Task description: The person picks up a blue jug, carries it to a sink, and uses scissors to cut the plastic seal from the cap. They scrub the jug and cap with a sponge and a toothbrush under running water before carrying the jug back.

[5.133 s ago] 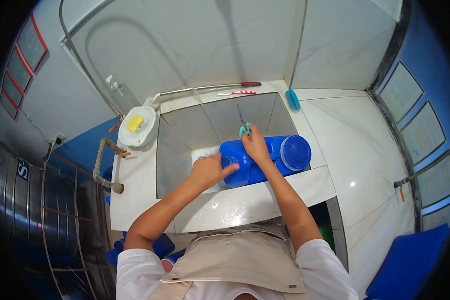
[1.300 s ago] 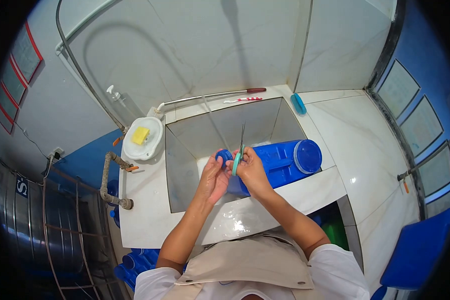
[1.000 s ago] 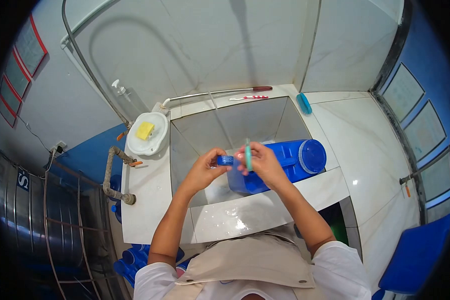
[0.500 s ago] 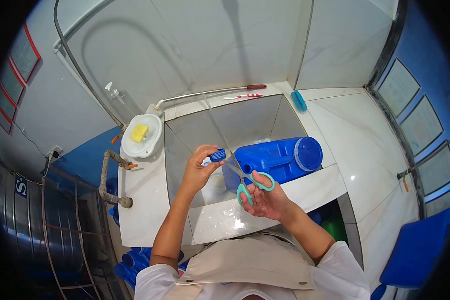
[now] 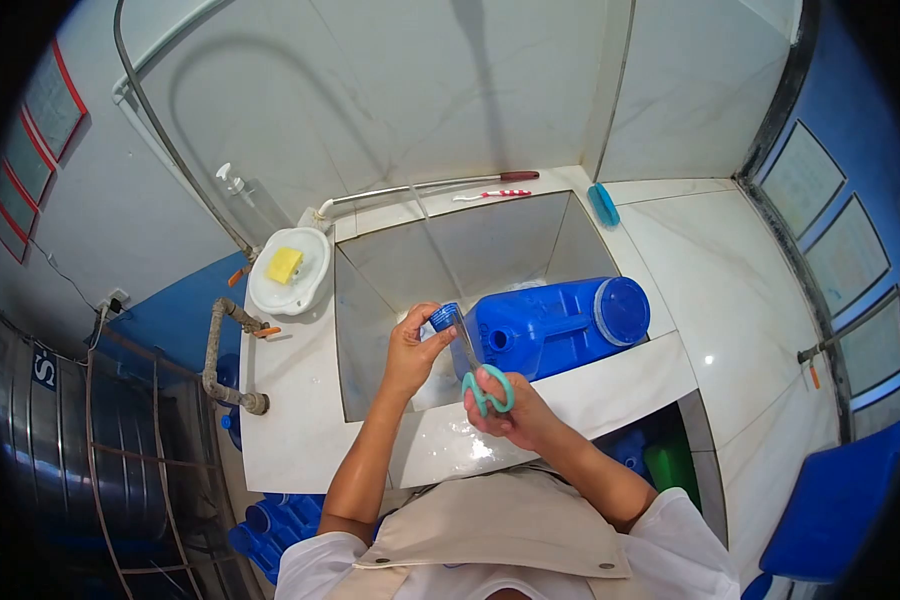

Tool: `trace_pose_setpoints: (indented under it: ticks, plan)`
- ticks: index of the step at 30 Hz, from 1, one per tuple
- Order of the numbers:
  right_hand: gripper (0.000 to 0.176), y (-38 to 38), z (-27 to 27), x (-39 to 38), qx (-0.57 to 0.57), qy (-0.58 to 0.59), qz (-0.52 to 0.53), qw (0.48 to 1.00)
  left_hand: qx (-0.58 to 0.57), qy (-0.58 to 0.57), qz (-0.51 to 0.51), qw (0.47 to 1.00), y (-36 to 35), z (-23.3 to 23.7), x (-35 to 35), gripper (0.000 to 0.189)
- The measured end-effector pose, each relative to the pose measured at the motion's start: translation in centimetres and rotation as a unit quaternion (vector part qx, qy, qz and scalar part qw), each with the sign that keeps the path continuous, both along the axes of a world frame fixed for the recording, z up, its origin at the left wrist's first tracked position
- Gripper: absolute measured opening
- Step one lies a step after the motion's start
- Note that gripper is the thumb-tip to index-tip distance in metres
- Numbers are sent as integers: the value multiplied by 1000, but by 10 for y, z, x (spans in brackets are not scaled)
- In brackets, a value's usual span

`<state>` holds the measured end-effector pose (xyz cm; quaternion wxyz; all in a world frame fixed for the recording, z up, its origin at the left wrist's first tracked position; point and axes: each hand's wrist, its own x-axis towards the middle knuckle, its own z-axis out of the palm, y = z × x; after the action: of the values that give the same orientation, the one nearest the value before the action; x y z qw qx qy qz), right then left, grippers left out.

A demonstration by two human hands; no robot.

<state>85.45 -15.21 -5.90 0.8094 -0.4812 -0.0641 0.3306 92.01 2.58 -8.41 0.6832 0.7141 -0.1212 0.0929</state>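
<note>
Over the sink's front, my left hand (image 5: pixel 408 355) pinches a small blue bottle cap (image 5: pixel 444 317) between thumb and fingers. My right hand (image 5: pixel 520 418) is wrapped round the teal handles of a pair of scissors (image 5: pixel 467 346). The blades point up and away from me, their tips right at the cap's edge, and the handles are pressed together. Just beyond and to the right, a big blue water jug (image 5: pixel 550 330) lies on its side across the sink (image 5: pixel 450 235), its small spout hole facing me and its wide lid to the right.
On the left ledge stands a white basin (image 5: pixel 315 290) with a yellow sponge (image 5: pixel 284 265), beside a clear pump bottle (image 5: pixel 255 205). Along the back ledge lie a metal wand (image 5: pixel 430 187), a red-and-white toothbrush (image 5: pixel 495 194) and a blue brush (image 5: pixel 603 205). Water streams into the sink.
The scissors have gone from spread to closed, and the right hand has turned and dropped slightly toward me. The cap has tilted in my left hand, showing its rim.
</note>
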Motion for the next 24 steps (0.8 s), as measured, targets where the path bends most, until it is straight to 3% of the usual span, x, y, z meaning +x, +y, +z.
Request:
trace_pose_setpoints:
  ticks: [2,3,6,8,10,11,15,17,19,21,23,24]
  plan:
    - [46,-7,8,2,124,224,1,967,-6,6,-8,1000,1,-1,0,17]
    - [46,-7,10,3,123,224,2,967,6,3,-5,1000,2,-2,0,18]
    - [45,-6,10,3,85,157,-5,984,65,-36,15,997,4,-4,2,20]
    - [44,-1,6,2,-100,-18,5,995,112,-72,33,991,8,-6,3,22]
    - [43,-7,8,4,-45,22,18,999,161,-90,42,982,13,-10,4,25]
    - [42,-9,10,6,12,62,30,998,161,-90,42,982,16,-11,4,25]
    - [43,-3,6,14,-35,46,43,997,128,-61,36,989,20,-8,-2,24]
    - [36,8,-13,27,-216,-159,-31,963,116,-43,42,991,21,-7,-7,23]
    - [36,8,-1,38,-237,-166,-44,956,101,-29,-11,994,19,-6,-9,21]
    - [31,5,17,41,-180,-102,-37,978,77,-14,-6,997,23,-3,-11,20]
    - [26,11,24,47,-200,-123,-42,971,28,56,-28,998,32,0,-11,20]
    - [25,18,18,53,-207,-280,-125,929,27,56,-26,998,34,2,-12,20]
